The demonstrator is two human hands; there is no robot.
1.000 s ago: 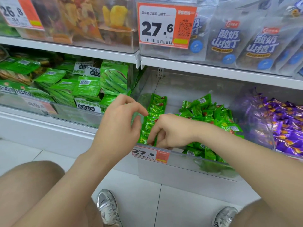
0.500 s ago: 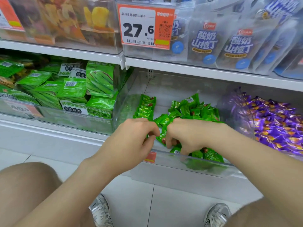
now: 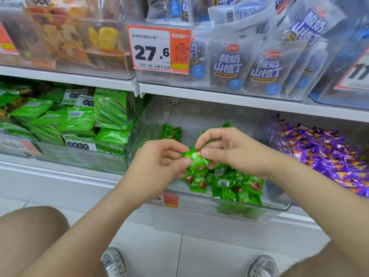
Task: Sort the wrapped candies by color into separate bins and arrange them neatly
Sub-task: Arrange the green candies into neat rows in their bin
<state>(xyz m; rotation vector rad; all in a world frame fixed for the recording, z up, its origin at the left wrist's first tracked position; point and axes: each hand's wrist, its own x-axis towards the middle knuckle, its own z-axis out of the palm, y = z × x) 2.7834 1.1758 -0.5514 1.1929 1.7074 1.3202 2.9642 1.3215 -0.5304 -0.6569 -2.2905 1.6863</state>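
Green foil is probably slippery, so I judge the step in hand to be squaring up one green candy [image 3: 196, 159] before it joins the standing row [image 3: 171, 132] just beyond the left knuckles. Both hands hold it in the air between them. The left hand [image 3: 159, 164] pinches its near left edge between thumb and forefinger, with the other fingers curled under. The right hand [image 3: 229, 152] pinches the upper right end, thumb in front, its remaining fingers arched loosely above. Neither grip is spread; each is closed down to the thickness of the wrapper. To do this well, keep the pinches on the crimped ends rather than the middle and turn the printed face the same way as its neighbours. Then lower it on edge against the last piece so that it leans there instead of toppling. Directly beneath the grip lies the heap of loose green candies [image 3: 229, 183] in the clear bin [image 3: 279, 209], so a slip would only drop it back among its own colour. Purple candies [image 3: 319, 154] sit well off past the right wrist, in the next bin.
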